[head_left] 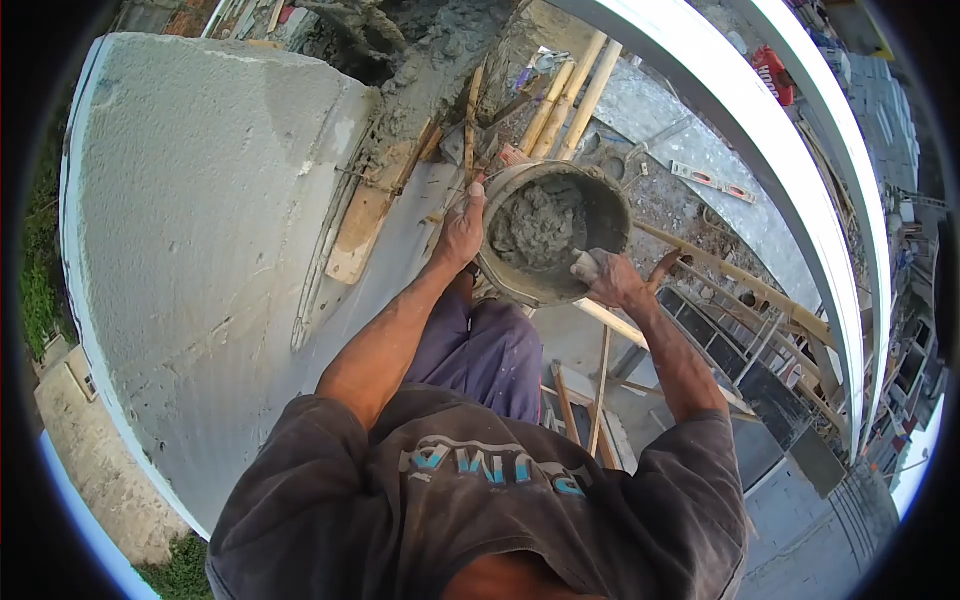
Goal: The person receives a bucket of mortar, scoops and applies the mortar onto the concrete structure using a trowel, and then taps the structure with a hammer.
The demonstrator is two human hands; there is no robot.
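A round bucket (pixel 556 232) is tilted so that its mouth faces me, with wet grey mortar (pixel 545 225) inside. My left hand (pixel 462 228) is closed on the left side of its rim. My right hand (pixel 608 277) grips the rim at the lower right, fingers curled over the edge and smeared with grey. The bucket is held out in front of my knees. The fingers' far sides and the underside of the bucket are hidden.
A large pale wall (pixel 210 190) rises on my left, with a wooden board (pixel 365 225) beside it. Wet mortar (pixel 440 75) lies ahead. Bamboo poles (pixel 575 95), a spirit level (pixel 713 182) and a curved white beam (pixel 760 130) stand or lie to the right.
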